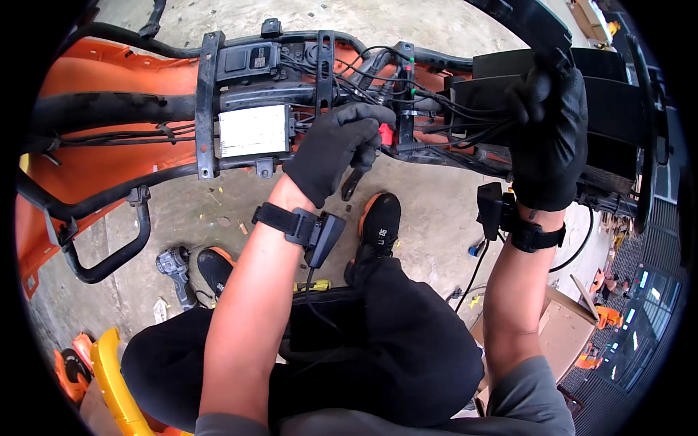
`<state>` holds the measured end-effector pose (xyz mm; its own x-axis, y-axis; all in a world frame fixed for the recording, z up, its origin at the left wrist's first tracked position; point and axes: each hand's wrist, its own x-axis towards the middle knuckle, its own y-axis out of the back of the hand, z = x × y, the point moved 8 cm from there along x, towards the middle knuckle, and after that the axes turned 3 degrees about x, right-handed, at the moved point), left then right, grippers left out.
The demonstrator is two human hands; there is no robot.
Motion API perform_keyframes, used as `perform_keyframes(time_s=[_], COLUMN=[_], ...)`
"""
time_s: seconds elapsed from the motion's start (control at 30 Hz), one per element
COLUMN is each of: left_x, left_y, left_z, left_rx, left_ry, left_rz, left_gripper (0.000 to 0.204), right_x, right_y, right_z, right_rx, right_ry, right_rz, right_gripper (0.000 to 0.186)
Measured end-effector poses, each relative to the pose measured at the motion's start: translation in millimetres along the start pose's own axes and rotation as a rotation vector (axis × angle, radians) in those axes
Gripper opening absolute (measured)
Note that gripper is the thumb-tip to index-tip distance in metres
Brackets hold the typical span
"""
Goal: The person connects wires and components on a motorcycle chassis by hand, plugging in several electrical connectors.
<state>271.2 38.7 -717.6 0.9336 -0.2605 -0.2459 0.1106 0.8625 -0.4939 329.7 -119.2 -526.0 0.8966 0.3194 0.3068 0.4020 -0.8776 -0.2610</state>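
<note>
Grey floor [436, 225] lies under a big black and orange frame [325, 73] at the top of the picture. Black wires [443, 102] run bare across its upper middle, so the wiring looks partly done, with tidying left. The right hand [549, 131], upper right, and left hand [340, 149], upper middle, have bent fingers near them; I can't tell if either grip is clamped on anything. A white box [254, 131] already sits in the frame, upper left of centre

We see white characters on the black upper of our right shoe [382, 218] and faint pale marks on our left shoe [215, 269], all too small to read surely. The white-faced box [253, 131] looks washed out, and any print on the black module [248, 60] stays illegible to us.
</note>
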Motion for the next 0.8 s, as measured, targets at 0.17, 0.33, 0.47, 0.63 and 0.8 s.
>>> perform_keyframes(time_s=[0.17, 0.33, 0.47, 0.63, 0.8], left_x=[-2.1, -4.2, -0.6, -2.9, -5.2], left_y=[-6.4, -13.0, -14.1, -21.1, -28.1], left_z=[-1.8, -5.0, -13.4, -10.3, -2.2], left_rx=[-0.241, -0.206, -0.240, -0.312, -0.334], left_ry=[-0.021, -0.001, -0.021, -0.048, -0.088], left_rz=[-0.122, -0.080, -0.131, -0.151, -0.178], left_gripper=[0.037, 0.043, 0.048, 0.051, 0.054], right_x=[-0.6, -7.2, -3.1, -1.8, 8.5], right_y=[3.6, 7.5, -3.3, -8.1, -12.5], right_z=[1.6, -0.5, 2.2, 8.1, 35.8], right_rx=[0.058, -0.061, 0.097, 0.225, 0.393], right_ry=[-0.031, -0.036, -0.091, -0.201, -0.423], right_rz=[0.072, 0.244, 0.091, -0.008, -0.016], right_gripper=[0.034, 0.036, 0.038, 0.036, 0.033])
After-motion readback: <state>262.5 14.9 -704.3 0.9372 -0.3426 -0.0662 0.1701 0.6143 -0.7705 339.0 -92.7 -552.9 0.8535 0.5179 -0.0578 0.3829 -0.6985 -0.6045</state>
